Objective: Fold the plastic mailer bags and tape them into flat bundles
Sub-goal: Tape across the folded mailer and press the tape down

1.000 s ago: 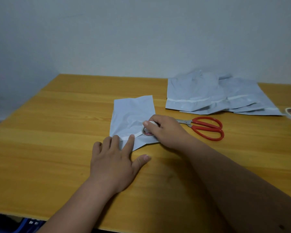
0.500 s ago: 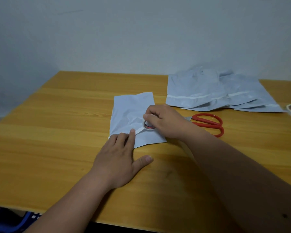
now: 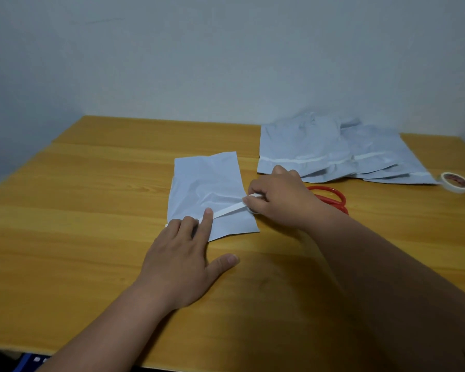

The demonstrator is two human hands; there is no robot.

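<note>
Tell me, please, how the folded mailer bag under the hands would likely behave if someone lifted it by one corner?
The folded mailer bag looks thin and creased, so it would probably droop. It likely weighs little. With the tape strip only partly laid, the fold may spring open.

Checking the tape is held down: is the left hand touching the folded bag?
Touching. The head view shows the left hand's fingers pressing on the bag.

Wooden table against a pale wall

The yellow-brown wooden table [image 3: 91, 210] meets a plain pale grey wall [image 3: 199, 63]; something blue [image 3: 28, 361], too blurred to identify, shows below its near edge.
</note>
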